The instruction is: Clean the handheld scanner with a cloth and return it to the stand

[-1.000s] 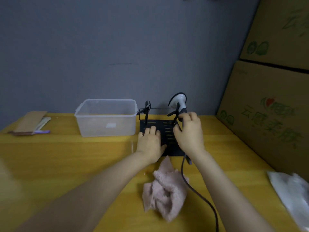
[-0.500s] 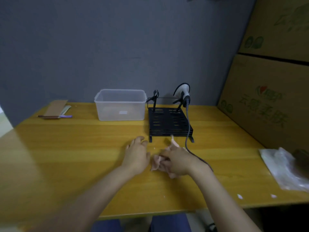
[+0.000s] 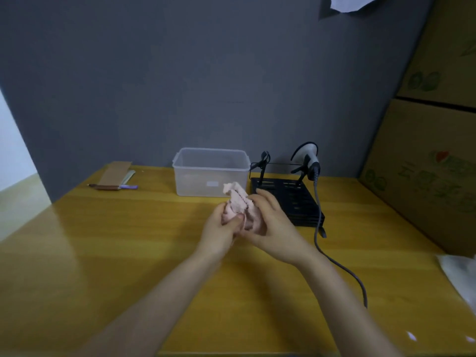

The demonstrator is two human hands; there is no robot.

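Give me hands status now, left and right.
Left hand: closed on the pink cloth.
Right hand: closed on the same cloth.

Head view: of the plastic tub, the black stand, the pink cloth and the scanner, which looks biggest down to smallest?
1. Tub
2. Stand, close to the tub; partly hidden by the hands, so unsure
3. Cloth, bunched and nearer the camera
4. Scanner, cable aside

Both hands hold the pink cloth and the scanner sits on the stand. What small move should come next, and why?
Probably put the cloth down on the table, or into the clear box just behind it. The scanner already hangs on the stand, and the left hand and right hand only bunch the cloth.
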